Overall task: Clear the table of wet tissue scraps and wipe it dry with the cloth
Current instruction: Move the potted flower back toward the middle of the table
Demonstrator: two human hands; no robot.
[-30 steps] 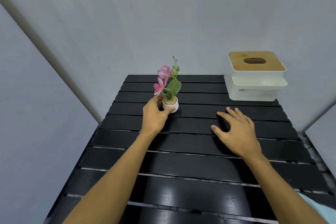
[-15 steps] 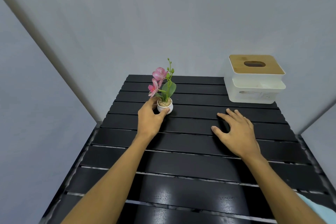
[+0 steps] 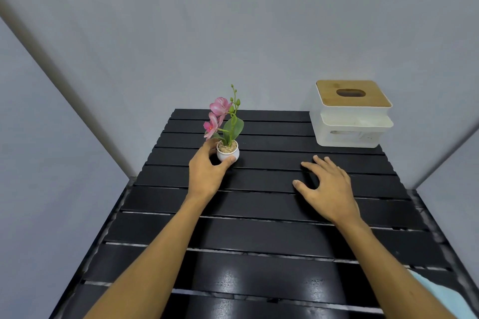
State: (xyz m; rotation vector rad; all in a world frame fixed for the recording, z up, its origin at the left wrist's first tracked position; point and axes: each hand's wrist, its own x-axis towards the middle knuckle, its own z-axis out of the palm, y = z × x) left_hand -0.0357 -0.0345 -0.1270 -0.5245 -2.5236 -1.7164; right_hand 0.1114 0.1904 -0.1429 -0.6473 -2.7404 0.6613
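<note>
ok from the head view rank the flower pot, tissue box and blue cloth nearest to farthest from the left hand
1. Flower pot: gripped by the left hand.
2. Tissue box: far right corner.
3. Blue cloth: near right edge, mostly out of frame.

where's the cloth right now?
Head view: the light blue cloth lies at the table's near right corner, partly hidden behind the right forearm, far from the tissue box.

Slatted table [image 3: 259, 228]: flowerpot [image 3: 227, 151], tissue box [image 3: 350, 122].

Black slatted table [image 3: 259, 230], white pot [image 3: 228, 154] with pink flowers [image 3: 216, 115], white box [image 3: 350, 127] with a tan lid [image 3: 353, 93], and pale blue, perhaps cloth [image 3: 445, 295].
</note>
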